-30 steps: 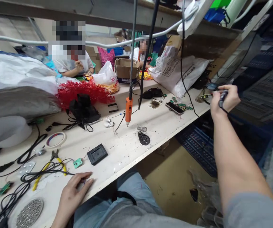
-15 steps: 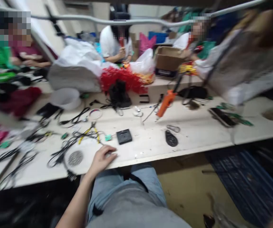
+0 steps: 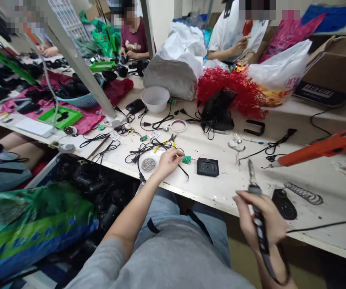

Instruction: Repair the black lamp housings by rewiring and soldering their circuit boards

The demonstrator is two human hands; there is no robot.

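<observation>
One metal-tipped soldering iron [image 3: 254,188]: right hand [image 3: 267,218] | green board [image 3: 187,159]: at left hand [image 3: 169,162]

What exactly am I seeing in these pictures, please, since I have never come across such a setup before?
There is no machine doing the handling: a person works with bare hands, filmed by a camera worn on the head, looking forward and down. The right hand holds what looks like a soldering iron. The left hand is at the edge of a green circuit board; whether it grips it is unclear. On the white table also lie a black case, cutters and small metal pieces.
</observation>
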